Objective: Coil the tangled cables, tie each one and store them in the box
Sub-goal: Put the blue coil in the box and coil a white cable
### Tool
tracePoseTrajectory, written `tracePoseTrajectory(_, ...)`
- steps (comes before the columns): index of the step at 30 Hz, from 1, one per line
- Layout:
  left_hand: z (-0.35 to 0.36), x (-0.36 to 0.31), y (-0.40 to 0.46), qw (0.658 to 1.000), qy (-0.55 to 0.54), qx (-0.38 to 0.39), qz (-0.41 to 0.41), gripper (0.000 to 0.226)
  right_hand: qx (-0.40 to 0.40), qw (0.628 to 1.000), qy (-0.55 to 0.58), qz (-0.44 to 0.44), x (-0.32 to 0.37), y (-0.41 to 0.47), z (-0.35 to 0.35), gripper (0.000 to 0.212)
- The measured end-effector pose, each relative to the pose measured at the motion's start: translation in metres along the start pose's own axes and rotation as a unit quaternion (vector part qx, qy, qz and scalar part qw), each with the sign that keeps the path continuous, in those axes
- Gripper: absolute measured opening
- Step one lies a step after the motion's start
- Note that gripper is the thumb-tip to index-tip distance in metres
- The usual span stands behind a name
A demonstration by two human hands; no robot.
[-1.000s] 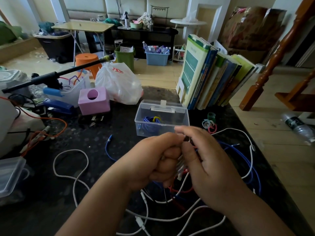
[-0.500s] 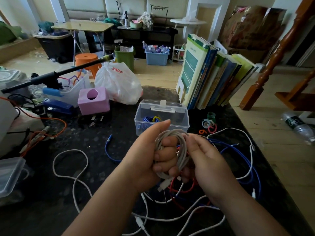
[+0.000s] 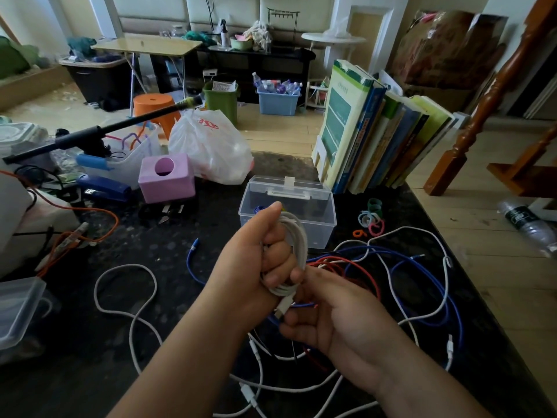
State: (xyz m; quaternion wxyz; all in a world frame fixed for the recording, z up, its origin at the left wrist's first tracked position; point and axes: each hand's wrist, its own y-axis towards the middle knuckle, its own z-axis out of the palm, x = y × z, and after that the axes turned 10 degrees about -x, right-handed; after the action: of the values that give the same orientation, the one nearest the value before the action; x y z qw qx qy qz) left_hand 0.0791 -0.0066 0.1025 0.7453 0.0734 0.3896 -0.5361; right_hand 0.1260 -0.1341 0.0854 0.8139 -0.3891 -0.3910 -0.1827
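White coiled cable [image 3: 294, 251], centre of the frame: an oval loop bundle standing with its long axis roughly vertical, gripped around its middle by the left hand [image 3: 262, 257], whose fingers [image 3: 280, 263] are curled tight about the strands, thumb pointing up. The loose plug end [image 3: 283, 307] hangs from the bottom of the coil, directly above the right hand [image 3: 328, 321], whose fingers are curled close under it; whether they pinch the plug cannot be told. The right hand is thus the nearer to the free end. The hair ties [image 3: 372, 218] lie at centre right on the tabletop [image 3: 168, 267], well apart from both hands on the right hand's side. The clear box [image 3: 313, 212] stands just behind the coil, lid shut. More cables [image 3: 422, 267], white, blue and red, remain tangled at lower right.
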Motion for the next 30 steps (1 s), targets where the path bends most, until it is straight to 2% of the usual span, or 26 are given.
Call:
tracePoseTrajectory(2,0.001,0.002,-0.001,0.999,0.033,-0.009,0.017,0.045,-0.001,0.999,0.031,-0.005,-0.004,-0.001,0.002,0.046)
tracePoseTrajectory(5,0.0,0.007,-0.002,0.996,0.088,-0.004,0.025,0.043,-0.013,0.999,0.028,-0.025,-0.011,-0.003,0.007,0.05)
tracePoseTrajectory(8,0.0,0.012,-0.004,0.995,0.092,0.015,0.033,0.039,-0.022,0.999,0.03,-0.029,-0.016,-0.001,0.008,0.053)
tracePoseTrajectory(12,0.001,0.015,0.0,0.996,0.079,0.023,0.042,0.037,-0.039,0.996,-0.003,-0.08,-0.011,0.002,0.003,0.047)
tracePoseTrajectory(18,-0.004,0.017,0.004,0.972,0.207,-0.082,0.069,0.04,-0.049,0.982,-0.094,-0.156,-0.002,0.005,-0.006,0.035)
tracePoseTrajectory(21,-0.005,0.014,0.004,0.962,0.258,-0.069,0.06,0.049,-0.063,0.968,-0.157,-0.183,0.006,0.007,-0.013,0.029)
tracePoseTrajectory(23,-0.006,0.01,0.004,0.959,0.279,-0.025,0.036,0.048,-0.077,0.941,-0.241,-0.224,0.012,0.008,-0.02,0.023)
tracePoseTrajectory(27,-0.015,-0.002,0.005,0.95,0.308,0.03,0.027,0.028,-0.101,0.852,-0.41,-0.309,0.024,0.006,-0.032,0.015)
tracePoseTrajectory(30,-0.021,-0.012,0.004,0.914,0.404,0.03,0.03,0.044,-0.087,0.767,-0.534,-0.345,0.029,0.005,-0.037,0.016)
